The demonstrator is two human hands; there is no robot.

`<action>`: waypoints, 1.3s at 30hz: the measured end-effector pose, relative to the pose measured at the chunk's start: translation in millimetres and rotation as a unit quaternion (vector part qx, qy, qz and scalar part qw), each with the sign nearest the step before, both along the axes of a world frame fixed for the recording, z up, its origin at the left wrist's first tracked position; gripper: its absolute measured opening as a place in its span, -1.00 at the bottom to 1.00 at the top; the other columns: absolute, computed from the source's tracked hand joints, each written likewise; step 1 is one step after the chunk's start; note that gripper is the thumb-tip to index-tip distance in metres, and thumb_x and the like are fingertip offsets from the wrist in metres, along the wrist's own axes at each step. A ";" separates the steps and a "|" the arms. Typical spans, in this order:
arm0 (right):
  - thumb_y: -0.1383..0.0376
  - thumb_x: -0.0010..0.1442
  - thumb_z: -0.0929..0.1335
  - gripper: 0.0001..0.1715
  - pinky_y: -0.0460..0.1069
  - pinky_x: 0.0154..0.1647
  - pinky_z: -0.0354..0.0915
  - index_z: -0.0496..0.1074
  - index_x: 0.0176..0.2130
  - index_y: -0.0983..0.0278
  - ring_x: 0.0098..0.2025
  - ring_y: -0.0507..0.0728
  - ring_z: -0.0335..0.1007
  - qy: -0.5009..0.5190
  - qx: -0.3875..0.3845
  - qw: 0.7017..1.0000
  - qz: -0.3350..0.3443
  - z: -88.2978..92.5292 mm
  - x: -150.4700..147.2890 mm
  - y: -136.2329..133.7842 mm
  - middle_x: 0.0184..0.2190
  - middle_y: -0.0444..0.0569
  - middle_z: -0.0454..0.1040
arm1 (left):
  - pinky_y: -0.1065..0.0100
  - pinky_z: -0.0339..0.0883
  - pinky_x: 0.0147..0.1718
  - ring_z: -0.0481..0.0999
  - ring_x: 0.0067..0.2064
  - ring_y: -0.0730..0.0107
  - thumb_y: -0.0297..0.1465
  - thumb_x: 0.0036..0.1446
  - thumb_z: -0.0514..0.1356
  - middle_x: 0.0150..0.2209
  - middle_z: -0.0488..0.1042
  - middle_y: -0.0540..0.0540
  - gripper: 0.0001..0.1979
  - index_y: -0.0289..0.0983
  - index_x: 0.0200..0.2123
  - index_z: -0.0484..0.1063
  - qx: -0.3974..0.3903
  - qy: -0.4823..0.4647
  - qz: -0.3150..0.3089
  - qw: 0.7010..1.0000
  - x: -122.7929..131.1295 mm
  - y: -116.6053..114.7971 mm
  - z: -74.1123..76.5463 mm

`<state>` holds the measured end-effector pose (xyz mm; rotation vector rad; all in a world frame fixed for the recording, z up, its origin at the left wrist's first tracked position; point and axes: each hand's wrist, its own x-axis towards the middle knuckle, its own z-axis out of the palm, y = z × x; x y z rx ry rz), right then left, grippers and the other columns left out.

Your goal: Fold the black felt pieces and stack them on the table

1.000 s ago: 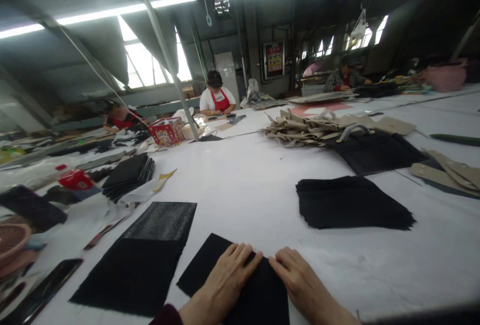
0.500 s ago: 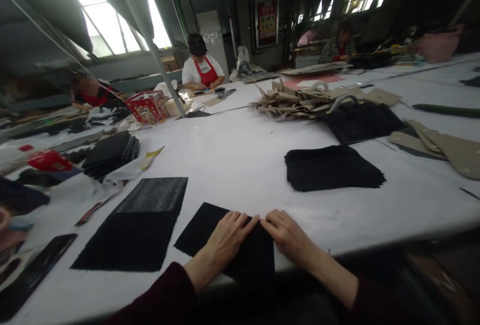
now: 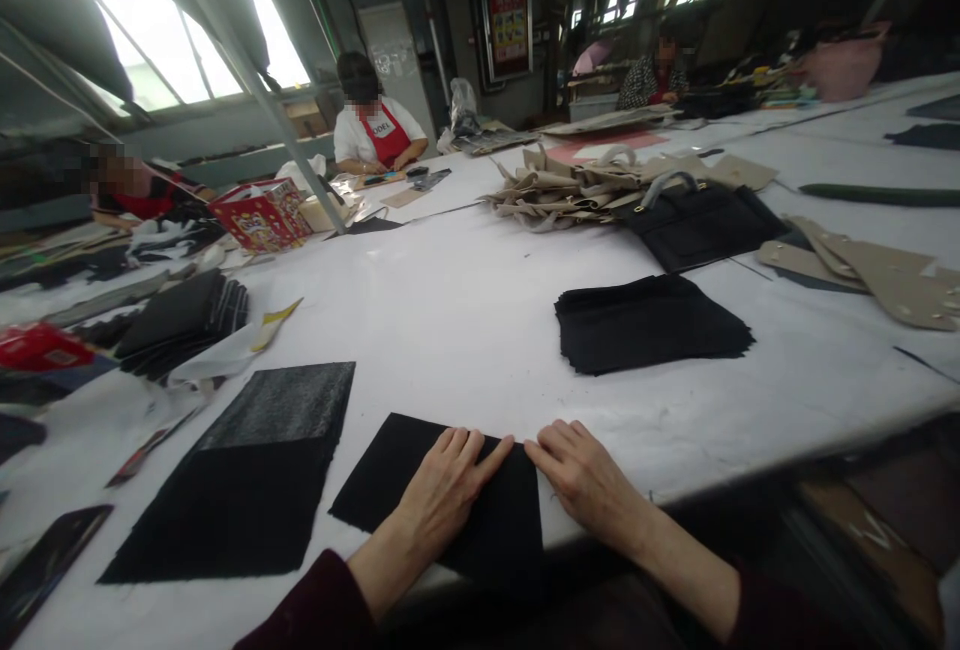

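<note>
A black fabric piece (image 3: pixel 375 465) lies at the table's front edge, its near corner hanging over. My left hand (image 3: pixel 450 480) rests on it with the index finger stretched toward the far right corner and the other fingers laid on the cloth. My right hand (image 3: pixel 581 480) touches the same corner with its index fingertip, its other fingers bent on the white table; it grips nothing that I can see. To the left lies another black piece with a greyish coated band (image 3: pixel 277 405). A stack of black fabric pieces (image 3: pixel 652 323) sits farther back on the right.
The white table (image 3: pixel 450 300) holds a black bag (image 3: pixel 701 225), a pile of beige pieces (image 3: pixel 562 190), beige flaps (image 3: pixel 885 270), dark stacked cloth (image 3: pixel 180 315) and a red box (image 3: pixel 262 215). A phone-like dark object (image 3: pixel 56 570) lies front left. Three people sit beyond.
The view has shifted, so most table items appear farther left. Both hands stay at the fabric's corner, nearly unchanged in pose.
</note>
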<state>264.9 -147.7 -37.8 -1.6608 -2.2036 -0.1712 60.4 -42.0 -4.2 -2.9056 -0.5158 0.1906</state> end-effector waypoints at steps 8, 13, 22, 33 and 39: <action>0.52 0.29 0.16 -0.51 0.06 -0.14 0.17 0.30 0.16 0.33 -0.17 0.16 0.22 0.125 0.023 0.990 -0.059 0.3 -6.1 -6.8 -0.22 0.04 0.35 | 0.16 0.29 -0.05 0.35 -0.14 0.19 -0.60 0.20 0.00 -0.11 0.35 -0.14 -0.32 -0.13 0.35 -0.02 0.013 0.006 -0.004 1.000 1.8 -1.6 2.3; 0.50 0.23 0.25 -0.52 0.09 -0.16 0.15 0.32 0.14 0.35 -0.19 0.18 0.22 0.056 0.005 0.996 -0.074 2.8 -30.6 -1.9 -0.24 0.05 0.36 | 0.15 0.30 -0.07 0.35 -0.13 0.16 -0.56 0.22 0.00 -0.11 0.35 -0.15 -0.34 -0.15 0.36 -0.03 0.025 -0.002 -0.001 1.000 1.6 -2.2 -3.8; 0.50 0.20 0.25 -0.50 0.13 -0.11 0.15 0.31 0.14 0.38 -0.12 0.23 0.22 0.032 -0.003 0.995 -0.089 -0.2 -29.3 -15.1 -0.13 0.11 0.38 | 0.16 0.17 0.13 0.29 0.10 0.16 -0.63 0.16 -0.03 0.13 0.31 -0.15 -0.34 -0.20 0.32 0.05 -0.033 -0.053 0.028 0.998 -25.8 14.9 -7.0; 0.33 0.30 0.28 -0.53 0.24 0.12 0.07 0.27 0.19 0.27 0.05 0.26 0.23 0.045 0.000 0.995 -0.089 14.7 -59.5 21.7 0.03 0.08 0.38 | 0.13 0.12 0.18 0.27 0.17 0.12 -0.61 0.15 -0.01 0.19 0.29 -0.19 -0.36 -0.24 0.31 0.09 -0.023 -0.059 0.052 0.997 -36.8 18.8 -13.8; 0.32 0.31 0.27 -0.56 0.24 0.16 0.05 0.30 0.17 0.25 0.13 0.27 0.22 0.025 0.005 0.996 -0.087 0.1 -54.2 8.2 0.11 0.06 0.38 | 0.10 0.11 0.20 0.25 0.21 0.17 -0.63 0.12 -0.02 0.24 0.27 -0.14 -0.32 -0.18 0.32 0.09 -0.040 -0.059 0.058 0.996 -43.5 20.6 -10.7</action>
